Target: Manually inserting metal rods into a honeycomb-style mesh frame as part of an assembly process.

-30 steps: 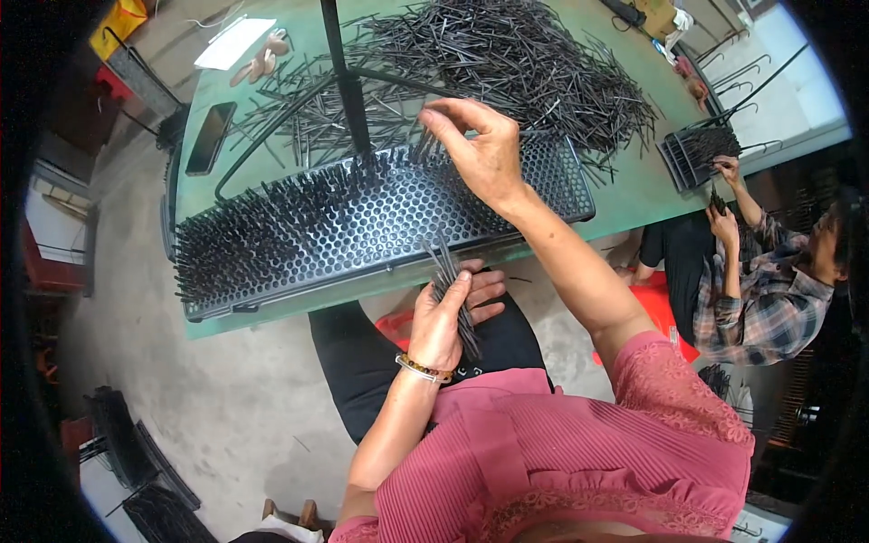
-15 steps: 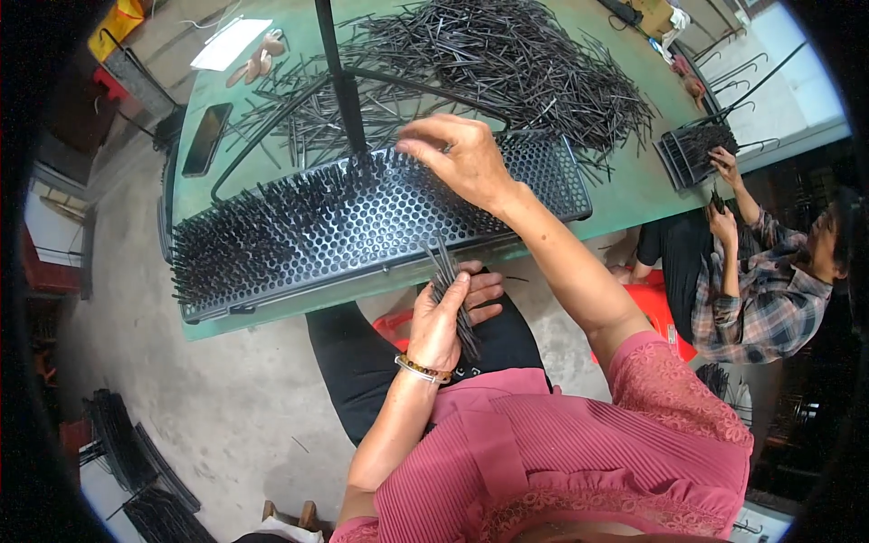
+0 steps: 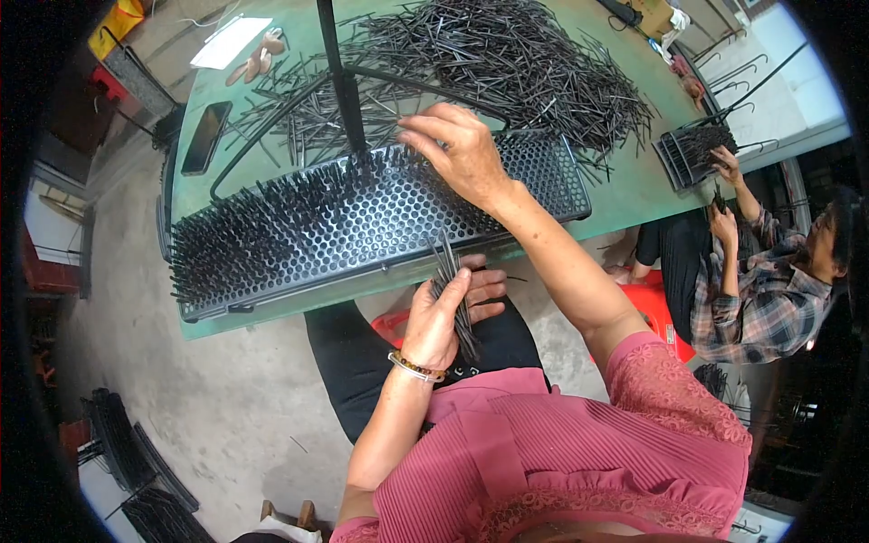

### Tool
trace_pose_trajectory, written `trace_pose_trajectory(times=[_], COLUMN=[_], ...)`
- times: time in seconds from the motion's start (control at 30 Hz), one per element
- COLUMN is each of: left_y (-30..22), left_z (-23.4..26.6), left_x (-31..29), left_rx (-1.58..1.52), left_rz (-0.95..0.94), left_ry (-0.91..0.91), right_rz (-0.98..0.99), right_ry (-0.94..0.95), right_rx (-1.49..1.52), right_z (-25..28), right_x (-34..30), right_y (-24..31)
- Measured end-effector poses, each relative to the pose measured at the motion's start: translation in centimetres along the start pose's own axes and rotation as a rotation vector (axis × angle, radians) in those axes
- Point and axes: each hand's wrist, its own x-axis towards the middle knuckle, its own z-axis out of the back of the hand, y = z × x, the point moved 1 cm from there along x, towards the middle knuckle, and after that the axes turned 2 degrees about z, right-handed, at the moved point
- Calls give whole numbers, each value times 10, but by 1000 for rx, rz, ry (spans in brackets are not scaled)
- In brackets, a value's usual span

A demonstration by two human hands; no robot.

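My left hand [image 3: 444, 312] is closed around a bundle of thin dark rods [image 3: 450, 290], held upright just off the table's near edge. Above the perforated black tray [image 3: 398, 204], my right hand [image 3: 462, 149] pinches what looks like one thin rod [image 3: 384, 105] between thumb and fingers, its end pointing away to the left. Many short dark rods [image 3: 244, 226] stand upright in the holes over the tray's left part and along its far side. Bare holes show in the middle and at the right. A black post rises from behind the tray.
A large heap of loose rods [image 3: 516, 63] covers the far side of the green table [image 3: 204, 321]. A phone [image 3: 206, 138] and a white paper [image 3: 231, 43] lie at the left. A co-worker [image 3: 760, 281] at the right handles a smaller rod-filled tray [image 3: 692, 154].
My right hand has shifted slightly, and a thin rod now shows beyond its fingertips. My left hand and its bundle have barely moved.
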Motion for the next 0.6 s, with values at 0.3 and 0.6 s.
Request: trace_pose_trajectory(times=[0.3,0.6], left_y=[-5,-21], left_z=[7,-1], left_x=[6,-2], left_rx=[-13,28], left_rz=[-8,-104], left_ry=[-8,13], right_rz=[31,-461], right_ry=[5,301], right_rx=[-111,368], right_z=[-1,36], right_x=[-7,-22], right_y=[-1,34])
